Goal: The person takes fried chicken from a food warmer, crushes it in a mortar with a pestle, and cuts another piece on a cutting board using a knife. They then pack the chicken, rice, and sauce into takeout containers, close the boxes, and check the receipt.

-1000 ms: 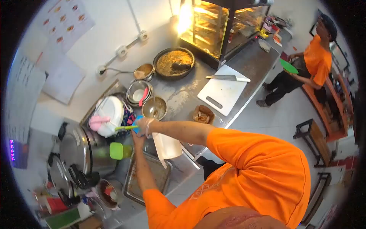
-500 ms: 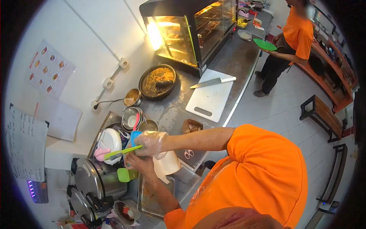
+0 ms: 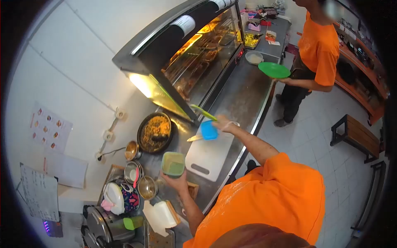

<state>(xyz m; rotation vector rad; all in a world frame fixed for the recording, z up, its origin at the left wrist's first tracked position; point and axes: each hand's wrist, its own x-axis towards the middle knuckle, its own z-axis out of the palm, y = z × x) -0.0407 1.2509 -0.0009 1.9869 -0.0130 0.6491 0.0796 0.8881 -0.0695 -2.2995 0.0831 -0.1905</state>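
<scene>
Both grasping: right grip [image 3: 224, 124], blurred green utensil [image 3: 204, 112], long axis apparently toward warmer [image 3: 190, 74]; left grip [image 3: 176, 180], tub [image 3: 173, 162].

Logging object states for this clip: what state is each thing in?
Display cabinet: lit inside.
Round pan: uncovered, food inside.
Square container: held in left hand.
Green utensil: held in right hand.
Blue item: by right hand, grip unclear.
White box: flap open.
Chopping board: lying flat.
Green plate: held by co-worker.
</scene>
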